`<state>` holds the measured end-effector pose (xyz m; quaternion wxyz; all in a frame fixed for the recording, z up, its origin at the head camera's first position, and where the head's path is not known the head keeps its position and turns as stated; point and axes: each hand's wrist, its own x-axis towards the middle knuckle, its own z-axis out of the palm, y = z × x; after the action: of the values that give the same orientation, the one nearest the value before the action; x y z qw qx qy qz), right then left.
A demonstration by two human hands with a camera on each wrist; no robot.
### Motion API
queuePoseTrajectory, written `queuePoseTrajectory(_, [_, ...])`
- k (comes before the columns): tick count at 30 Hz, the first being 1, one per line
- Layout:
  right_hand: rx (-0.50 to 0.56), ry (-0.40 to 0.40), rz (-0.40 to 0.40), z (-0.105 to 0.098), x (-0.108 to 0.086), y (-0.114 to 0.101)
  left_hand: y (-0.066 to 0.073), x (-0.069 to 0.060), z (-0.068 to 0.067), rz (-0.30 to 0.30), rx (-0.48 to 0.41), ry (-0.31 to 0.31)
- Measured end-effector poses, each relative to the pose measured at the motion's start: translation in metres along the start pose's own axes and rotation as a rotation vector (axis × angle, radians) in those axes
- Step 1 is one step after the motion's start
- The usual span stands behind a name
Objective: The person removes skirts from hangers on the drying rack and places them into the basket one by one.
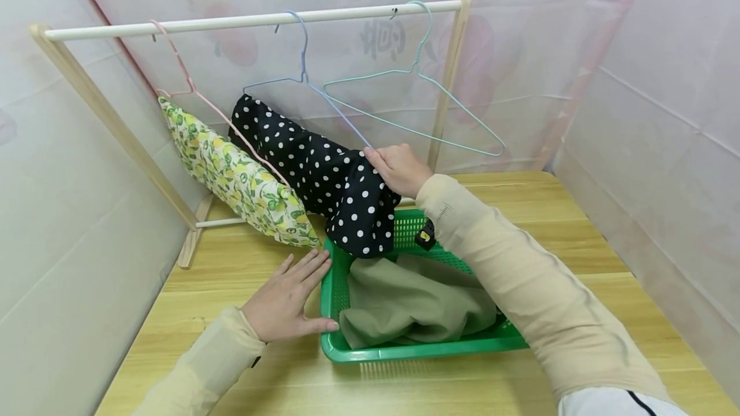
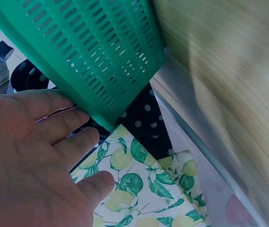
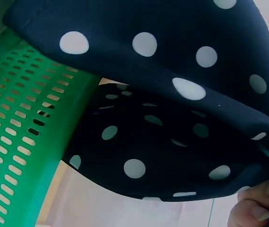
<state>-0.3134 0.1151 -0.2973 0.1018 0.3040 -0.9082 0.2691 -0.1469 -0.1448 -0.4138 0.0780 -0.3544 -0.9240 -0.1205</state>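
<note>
A black cloth with white polka dots (image 1: 306, 159) is draped over the blue hanger (image 1: 341, 114) that hangs from the rack. My right hand (image 1: 403, 169) pinches the cloth and the hanger's right end; in the right wrist view its fingertips (image 3: 255, 203) show at the lower right. My left hand (image 1: 291, 300) rests with straight fingers on the left rim of the green basket (image 1: 333, 355). In the left wrist view that hand (image 2: 30, 151) lies flat by the basket's edge. An olive-green cloth (image 1: 416, 300) lies crumpled in the basket.
A lemon-print cloth (image 1: 231, 178) hangs on a pink hanger (image 1: 185, 76) at the left. To the right, a mint-green hanger (image 1: 416, 72) hangs bare on the white rod (image 1: 231, 22). Wooden posts (image 1: 115, 124) hold up the rack on the wooden table (image 1: 231, 287).
</note>
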Motion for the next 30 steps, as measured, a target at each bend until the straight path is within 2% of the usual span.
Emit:
queuePoseTrajectory(15, [0.003,0.071,-0.023,-0.005,-0.004,0.005,0.000,0.000,-0.001,-0.010,-0.008,-0.009])
queuePoseTrajectory(23, [-0.033,0.141,-0.090,-0.014,-0.007,0.008,0.001,0.002,-0.003,0.000,-0.016,-0.007])
queuePoseTrajectory(30, [-0.039,0.152,-0.097,-0.020,-0.010,0.011,0.001,0.003,-0.004,0.007,-0.027,0.011])
